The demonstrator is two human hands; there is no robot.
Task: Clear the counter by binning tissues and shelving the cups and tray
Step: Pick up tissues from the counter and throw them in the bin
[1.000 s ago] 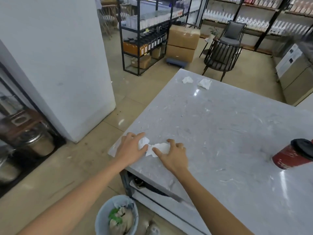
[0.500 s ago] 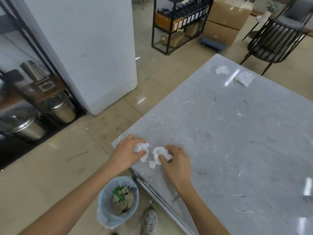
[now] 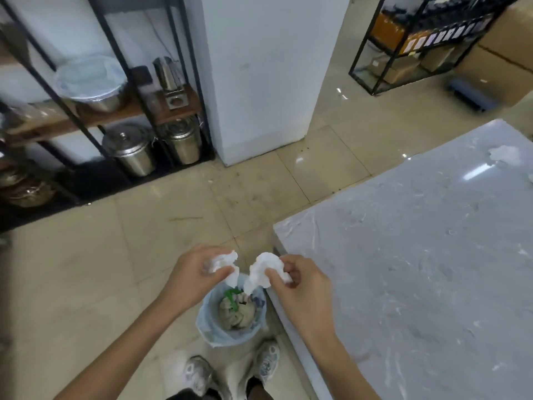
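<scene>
My left hand holds a crumpled white tissue and my right hand holds a second crumpled white tissue. Both hands hover side by side, off the counter, above a small bin lined with a pale blue bag and part full of rubbish. The bin stands on the floor against the corner of the grey marble counter. One more white tissue lies at the counter's far right edge. No cup or tray is in view.
A white pillar rises beyond the bin. A black rack with steel pots stands at the left, and another rack with boxes at the back right. My shoes are beside the bin on the tiled floor.
Both hands lifted the two tissues off the counter corner and carried them left and down over the bin. My view turned down and left, so the cup left the frame.
</scene>
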